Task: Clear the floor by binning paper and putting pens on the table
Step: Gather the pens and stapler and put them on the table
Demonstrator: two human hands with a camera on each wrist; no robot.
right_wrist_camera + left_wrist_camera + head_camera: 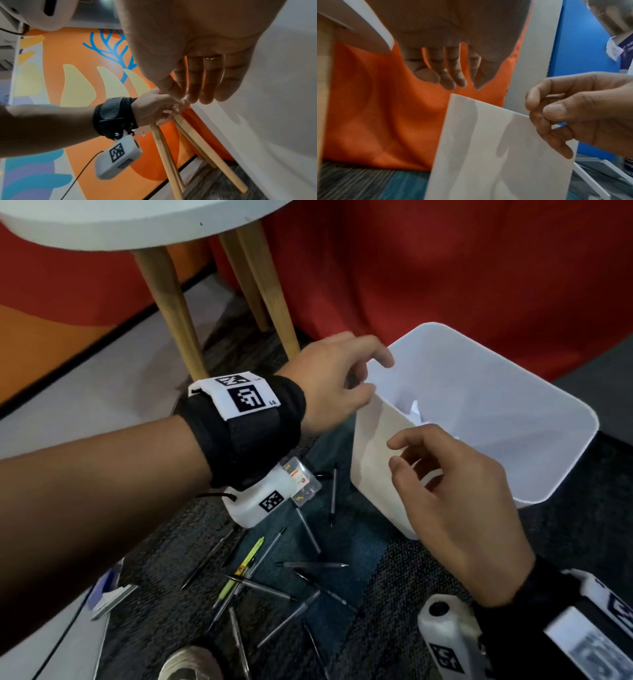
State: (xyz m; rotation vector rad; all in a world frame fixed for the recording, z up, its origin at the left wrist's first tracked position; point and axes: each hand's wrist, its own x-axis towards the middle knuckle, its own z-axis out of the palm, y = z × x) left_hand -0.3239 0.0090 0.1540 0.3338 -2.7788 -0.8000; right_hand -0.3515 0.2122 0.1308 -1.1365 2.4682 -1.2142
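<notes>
A white plastic bin (561,405) stands on the carpet at the right, with crumpled white paper (414,410) in its bottom. My left hand (375,378) hovers over the bin's near left corner, fingers relaxed and holding nothing. My right hand (397,454) hangs in front of the bin's near wall, fingers loosely curled and bare. In the left wrist view my left hand's fingers (452,79) hang just above the bin wall (488,148), with the right hand (537,108) beside it. Several pens (311,565) lie scattered on the carpet below my arms, one of them yellow-green (251,554).
A round white table (137,224) on wooden legs (171,309) stands at the back left. Red fabric (445,268) rises behind the bin. A small clear plastic box (301,481) lies under my left wrist. A booklet (109,587) and a shoe (191,662) sit at the lower left.
</notes>
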